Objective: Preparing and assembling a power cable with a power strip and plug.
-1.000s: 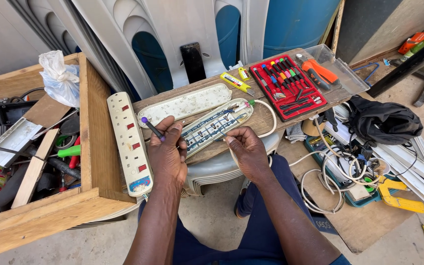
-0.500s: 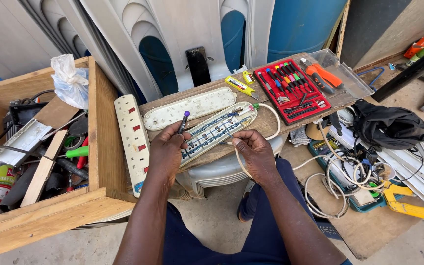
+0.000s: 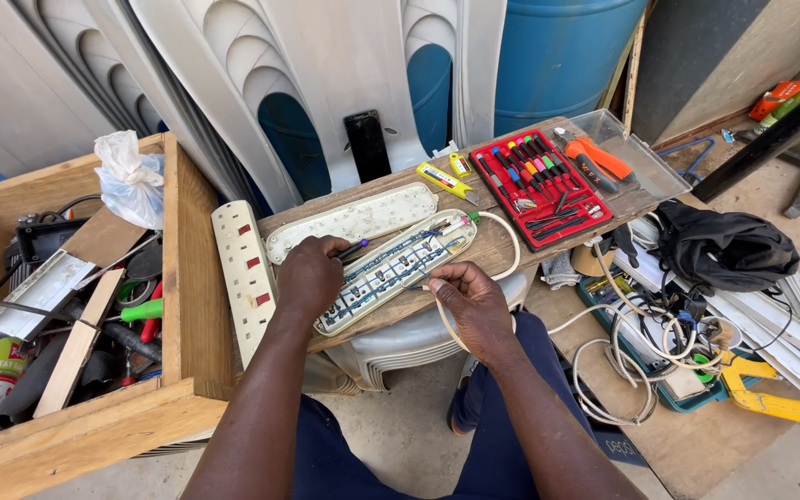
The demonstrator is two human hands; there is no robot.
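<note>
While the opened power strip lies face down on the wooden bench with its cover off, the work sits somewhere in the middle of a repair, as far as the picture lets me judge. Its pale cover rests just behind it, touching or nearly so, and the metal contact rails and wiring inside are laid bare. The left hand rests on the near end of the strip, its fingers closed around a small dark-handled screwdriver whose tip points into the internals. The right hand pinches the cream cable just beside the strip's edge, fingers closed on it; the cable loops round and enters the strip at its far end.

Done, then: the casing is apart and the inside exposed. Left, by my reading: whatever fixing the wiring needs, then the cover back on. 1 other white strip lies closed beside the left wrist, apparently untouched. A red tray of precision drivers stands open further along the bench, and a wooden crate of odds and ends sits to the left.
</note>
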